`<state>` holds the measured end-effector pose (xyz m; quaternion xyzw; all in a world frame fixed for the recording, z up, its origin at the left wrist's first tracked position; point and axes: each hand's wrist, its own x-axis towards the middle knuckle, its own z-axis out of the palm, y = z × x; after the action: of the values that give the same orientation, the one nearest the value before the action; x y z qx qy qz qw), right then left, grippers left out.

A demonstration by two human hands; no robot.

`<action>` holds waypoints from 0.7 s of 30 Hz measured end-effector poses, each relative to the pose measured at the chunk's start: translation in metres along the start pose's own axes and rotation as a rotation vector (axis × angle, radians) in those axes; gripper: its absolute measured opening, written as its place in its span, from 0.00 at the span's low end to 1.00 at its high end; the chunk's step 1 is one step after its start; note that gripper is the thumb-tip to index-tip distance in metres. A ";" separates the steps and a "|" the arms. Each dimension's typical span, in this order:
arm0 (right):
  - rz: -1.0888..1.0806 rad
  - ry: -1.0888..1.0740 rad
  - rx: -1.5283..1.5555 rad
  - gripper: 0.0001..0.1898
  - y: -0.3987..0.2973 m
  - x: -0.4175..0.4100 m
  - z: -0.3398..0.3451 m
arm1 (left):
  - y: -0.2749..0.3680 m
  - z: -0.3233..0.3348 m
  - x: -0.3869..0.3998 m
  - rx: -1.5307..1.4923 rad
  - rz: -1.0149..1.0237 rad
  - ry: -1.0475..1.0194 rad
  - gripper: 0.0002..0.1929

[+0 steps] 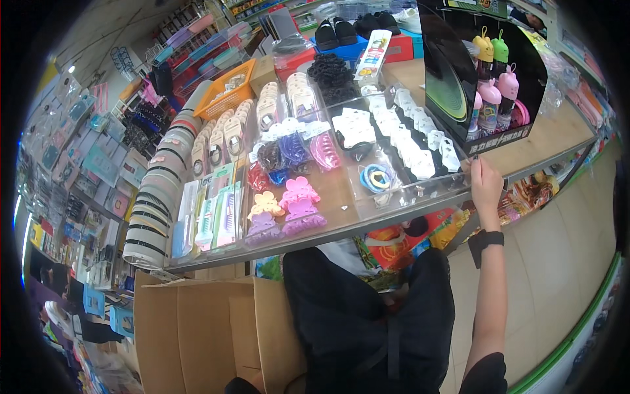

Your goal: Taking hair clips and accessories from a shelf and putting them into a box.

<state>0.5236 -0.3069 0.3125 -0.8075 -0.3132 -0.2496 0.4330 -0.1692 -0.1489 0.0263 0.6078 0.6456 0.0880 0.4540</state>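
Observation:
My right hand (pixel 486 184) has its fingers closed at the front right corner of a clear plastic divided tray (pixel 413 189) on the table. White-carded hair accessories (pixel 413 152) and coiled blue and yellow hair ties (pixel 376 178) lie in this tray. My left hand is out of view; a dark sleeve and a little skin show low by the open cardboard box (pixel 216 335). Before me are rabbit-shaped claw clips (pixel 303 214) in purple, pink and orange, packaged combs (pixel 224 214), larger claw clips on cards (pixel 325 150) and carded hair ties (pixel 234 135).
A black display box (pixel 448 88) with animal-topped bottles stands right of the tray. A roll bearing headbands (pixel 152 207) lines the left side. Behind are an orange basket (pixel 229 93) and black shoes (pixel 335 32). The table's metal edge (pixel 320 236) runs above my knees.

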 end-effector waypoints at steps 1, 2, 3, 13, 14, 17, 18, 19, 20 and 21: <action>0.007 0.004 -0.010 0.12 -0.001 0.000 0.000 | 0.001 -0.001 -0.002 -0.008 -0.010 0.001 0.21; 0.009 0.006 -0.007 0.12 -0.001 0.001 0.000 | 0.001 -0.003 -0.007 -0.014 -0.022 0.001 0.21; 0.014 -0.001 -0.017 0.12 -0.001 0.001 0.000 | 0.000 -0.004 -0.011 -0.023 -0.036 -0.001 0.21; -0.024 0.023 0.065 0.12 -0.019 0.003 0.024 | 0.015 -0.028 -0.052 -0.123 -0.120 0.023 0.20; -0.025 0.026 0.061 0.12 -0.014 0.002 0.018 | 0.026 -0.028 -0.054 -0.108 -0.146 -0.001 0.19; 0.028 0.046 -0.066 0.12 0.018 -0.006 -0.025 | 0.060 -0.036 -0.028 -0.079 -0.122 -0.167 0.19; 0.012 0.047 -0.025 0.12 0.015 -0.005 -0.018 | 0.091 -0.056 -0.037 -0.122 -0.147 -0.210 0.19; 0.010 0.035 -0.006 0.12 0.011 -0.003 -0.010 | 0.127 -0.075 -0.044 -0.130 -0.205 -0.291 0.19; 0.021 0.033 -0.026 0.12 0.014 -0.004 -0.011 | 0.238 -0.070 -0.062 0.492 0.000 -0.579 0.15; 0.010 0.030 -0.002 0.12 0.006 0.000 -0.006 | 0.247 -0.105 -0.057 0.450 -0.066 -0.718 0.13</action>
<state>0.5276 -0.3144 0.3124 -0.8055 -0.3023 -0.2600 0.4383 -0.0761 -0.0912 0.2782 0.6629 0.4685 -0.2870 0.5086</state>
